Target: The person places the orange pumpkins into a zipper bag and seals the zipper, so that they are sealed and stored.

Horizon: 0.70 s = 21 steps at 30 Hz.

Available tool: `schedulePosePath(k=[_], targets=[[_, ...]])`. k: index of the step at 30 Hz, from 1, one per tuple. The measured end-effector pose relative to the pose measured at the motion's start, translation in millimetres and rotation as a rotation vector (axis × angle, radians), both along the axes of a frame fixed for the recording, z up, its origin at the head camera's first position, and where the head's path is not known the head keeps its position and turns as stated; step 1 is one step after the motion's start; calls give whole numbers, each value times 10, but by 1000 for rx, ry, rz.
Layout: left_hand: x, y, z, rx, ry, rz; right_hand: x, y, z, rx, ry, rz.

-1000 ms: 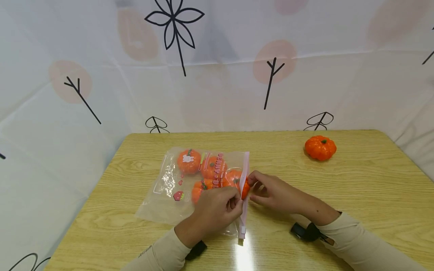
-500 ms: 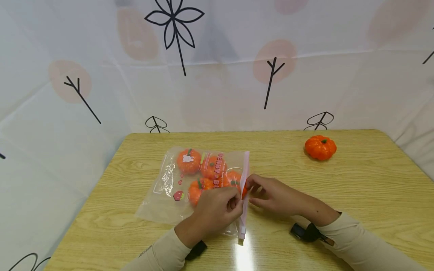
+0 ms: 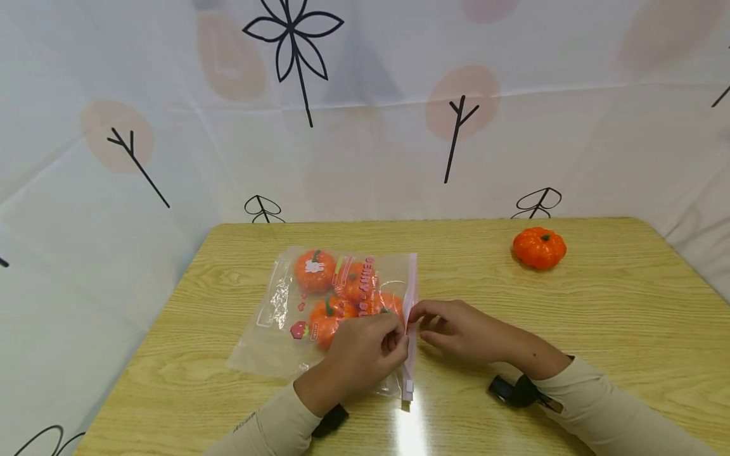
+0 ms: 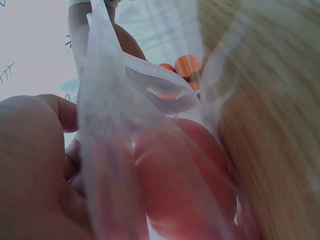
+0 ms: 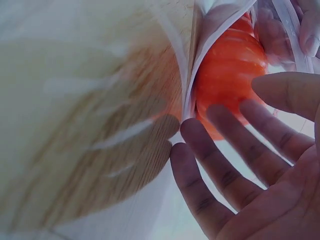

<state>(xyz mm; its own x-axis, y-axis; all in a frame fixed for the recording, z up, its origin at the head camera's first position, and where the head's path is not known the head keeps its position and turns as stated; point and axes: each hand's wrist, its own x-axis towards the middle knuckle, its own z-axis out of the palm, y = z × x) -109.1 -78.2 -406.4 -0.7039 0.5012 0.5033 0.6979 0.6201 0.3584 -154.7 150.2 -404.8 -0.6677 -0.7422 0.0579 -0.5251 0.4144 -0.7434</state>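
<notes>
A clear zip bag [image 3: 268, 345] with pink and red print lies on the table, its lilac zip edge [image 3: 412, 278] facing right. Several small orange toy pumpkins are inside. My left hand [image 3: 362, 354] pinches the upper layer of the bag at its mouth, lifting it in the left wrist view. At the opening, my right hand [image 3: 459, 329] has its fingertips against the pumpkin [image 5: 227, 70] nearest the mouth. Its fingers [image 5: 227, 170] are extended and spread in the right wrist view. The left hand covers part of the pumpkins in the head view.
Another orange pumpkin [image 3: 538, 248] with a green stem sits at the table's back right. A white slider [image 3: 409, 386] is at the near end of the zip. Behind the wooden table [image 3: 616, 304] hangs a patterned white cloth [image 3: 371, 158].
My right hand has moved slightly left, and the pumpkin at the mouth has gone deeper into the bag. The front pumpkin inside has shifted left. My left hand has stayed put.
</notes>
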Motion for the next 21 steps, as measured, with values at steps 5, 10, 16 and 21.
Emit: schedulePosePath(k=[5,10,16,21], targets=[[-1,-3,0,6,2,-7,-2,15,15,-15,23,6],[0,-5,-1,0,-5,-5,-1,28,38,0,52,1],[0,-2,-3,-9,-21,1,-21,69,64,53,119,-46],[-4,0,0,-20,-14,6,-64,130,121,110,179,-128]])
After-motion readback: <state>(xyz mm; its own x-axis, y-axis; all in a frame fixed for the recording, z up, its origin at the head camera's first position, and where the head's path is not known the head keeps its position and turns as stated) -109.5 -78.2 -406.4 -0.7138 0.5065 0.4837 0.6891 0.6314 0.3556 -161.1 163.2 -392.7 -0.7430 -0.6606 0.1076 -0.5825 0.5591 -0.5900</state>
